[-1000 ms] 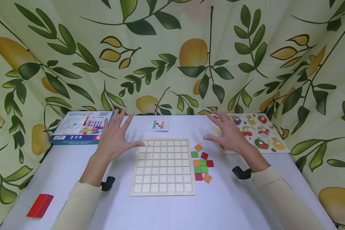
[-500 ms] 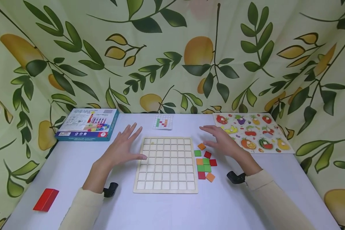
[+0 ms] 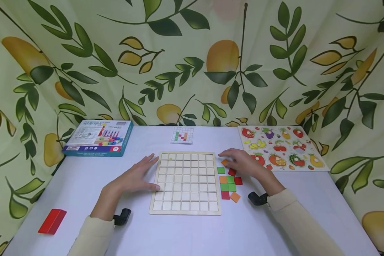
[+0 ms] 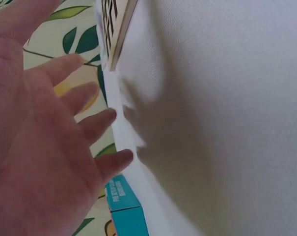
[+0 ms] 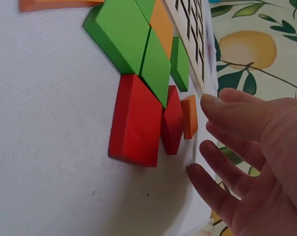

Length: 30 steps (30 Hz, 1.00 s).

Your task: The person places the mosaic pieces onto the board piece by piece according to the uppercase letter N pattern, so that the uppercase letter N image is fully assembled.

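A wooden grid board (image 3: 185, 183) with bare square cells lies mid-table. My left hand (image 3: 132, 179) is at the board's left edge, its thumb over the rim; whether it touches cannot be told. In the left wrist view the left hand (image 4: 45, 132) has its fingers spread and holds nothing. My right hand (image 3: 243, 163) hovers by the board's upper right corner, above an orange tile (image 3: 224, 162) and a red tile (image 3: 232, 172). The right wrist view shows the right hand (image 5: 256, 152) with relaxed fingers, apart from the tiles. Green tiles (image 3: 228, 187) and several others lie beside the board.
A small pattern card (image 3: 181, 135) lies behind the board. At the back left is a boxed set (image 3: 98, 138), and at the back right a fruit puzzle board (image 3: 283, 148). A red block (image 3: 52, 221) lies at the front left. Patterned cloth hangs behind the table.
Both hands have come down toward the table. The left moved down along the board's left edge; the right lowered over the upper tiles. The head view shifted slightly. The tiles lie as before.
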Motion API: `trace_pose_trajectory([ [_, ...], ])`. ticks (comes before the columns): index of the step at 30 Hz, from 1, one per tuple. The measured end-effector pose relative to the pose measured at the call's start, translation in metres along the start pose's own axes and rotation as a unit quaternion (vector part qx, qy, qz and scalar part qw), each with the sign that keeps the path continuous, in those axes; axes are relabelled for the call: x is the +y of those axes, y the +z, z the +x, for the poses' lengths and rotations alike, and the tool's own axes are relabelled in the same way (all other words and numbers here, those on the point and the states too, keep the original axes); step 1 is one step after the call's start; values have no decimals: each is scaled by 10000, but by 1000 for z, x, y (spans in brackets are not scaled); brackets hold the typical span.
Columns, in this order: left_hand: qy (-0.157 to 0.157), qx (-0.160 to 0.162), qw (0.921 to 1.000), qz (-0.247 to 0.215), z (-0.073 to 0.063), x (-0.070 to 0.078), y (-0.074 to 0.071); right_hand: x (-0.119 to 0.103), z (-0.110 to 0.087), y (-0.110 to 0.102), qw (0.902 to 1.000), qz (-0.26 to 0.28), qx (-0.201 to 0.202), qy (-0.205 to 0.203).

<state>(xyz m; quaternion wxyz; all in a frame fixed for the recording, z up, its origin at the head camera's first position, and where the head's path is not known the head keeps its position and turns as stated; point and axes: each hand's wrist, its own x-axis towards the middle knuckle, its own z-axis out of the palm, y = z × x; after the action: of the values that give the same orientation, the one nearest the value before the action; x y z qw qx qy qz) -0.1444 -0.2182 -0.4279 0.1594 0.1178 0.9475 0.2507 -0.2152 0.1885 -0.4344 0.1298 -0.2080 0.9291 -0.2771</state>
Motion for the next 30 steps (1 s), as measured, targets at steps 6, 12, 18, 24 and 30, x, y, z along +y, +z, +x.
trace_pose_trajectory([
  [6,45,-253,9996,107,-2,2,1,-1,2,2,9997,-244,24,36],
  [12,49,-509,9986,169,-4,3,2,-1,3,5,9991,-391,119,129],
  [18,-121,-562,9978,331,-7,6,2,-4,4,10,9990,-142,236,362],
  [24,-204,-577,9978,269,-8,10,3,-2,7,13,9989,81,380,277],
  [30,-279,-540,9977,303,-7,12,4,-4,6,9,9975,235,654,-128],
])
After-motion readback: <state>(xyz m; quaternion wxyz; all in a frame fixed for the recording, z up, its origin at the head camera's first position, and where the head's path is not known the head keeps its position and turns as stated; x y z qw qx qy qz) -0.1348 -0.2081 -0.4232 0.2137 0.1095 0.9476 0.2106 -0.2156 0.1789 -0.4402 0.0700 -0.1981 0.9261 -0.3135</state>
